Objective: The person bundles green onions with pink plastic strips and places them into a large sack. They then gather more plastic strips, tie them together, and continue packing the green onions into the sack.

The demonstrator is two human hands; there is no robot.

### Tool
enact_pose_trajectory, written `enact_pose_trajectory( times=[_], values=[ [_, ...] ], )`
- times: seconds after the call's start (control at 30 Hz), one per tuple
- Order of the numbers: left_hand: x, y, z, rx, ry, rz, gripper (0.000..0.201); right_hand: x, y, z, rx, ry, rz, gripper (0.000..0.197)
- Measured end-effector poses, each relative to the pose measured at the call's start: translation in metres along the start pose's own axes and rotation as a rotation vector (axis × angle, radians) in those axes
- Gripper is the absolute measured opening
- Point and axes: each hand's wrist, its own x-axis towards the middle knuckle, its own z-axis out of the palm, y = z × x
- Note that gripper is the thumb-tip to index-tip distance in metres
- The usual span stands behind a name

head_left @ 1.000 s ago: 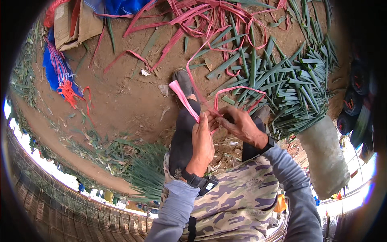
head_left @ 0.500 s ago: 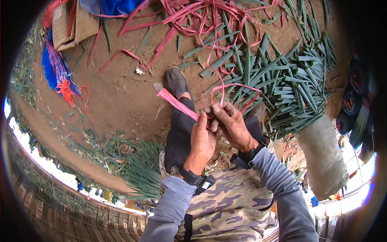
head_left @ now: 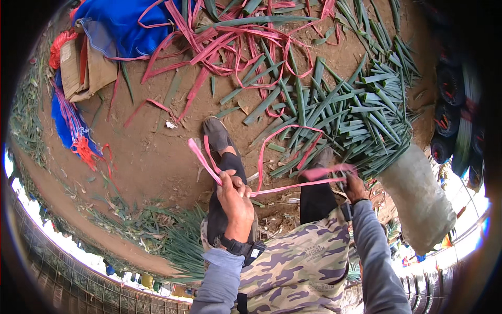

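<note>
My left hand point(head_left: 235, 201) is closed on a pink plastic strip point(head_left: 293, 186), with loose ends sticking up past the thumb toward my left shoe. Out to the right, my right hand point(head_left: 355, 187) grips the same strip, and the part at its fingers is smeared by motion. Between the two hands the strip runs nearly straight, while another length loops up over the ground ahead. Just beyond my right hand lies a big heap of cut green leaves point(head_left: 366, 112), long and tubular.
A tangle of pink strips point(head_left: 225, 44) lies on the dirt ahead. At the far left are a cardboard box point(head_left: 99, 68) and blue sheeting point(head_left: 123, 26). A pale, rounded block point(head_left: 418, 201) stands at the right, near dark bundles point(head_left: 452, 120). More green leaves point(head_left: 183, 243) lie at lower left.
My hands were together at the strip and are now apart. The right one has moved right and pulled a length out, while the left has shifted slightly left and down.
</note>
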Motion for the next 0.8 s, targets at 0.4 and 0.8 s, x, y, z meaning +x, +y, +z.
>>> enact_pose_trajectory(
  times=[0.4, 0.8],
  values=[
    [-0.001, 0.036, -0.011, 0.354, 0.078, -0.063, 0.036, 0.031, -0.12, 0.313, -1.066, -0.192, -0.889, 0.029],
    [0.003, 0.045, -0.024, 0.278, -0.038, -0.206, 0.05, -0.015, -0.153, 0.406, -0.725, -0.486, -1.023, 0.018]
  ],
)
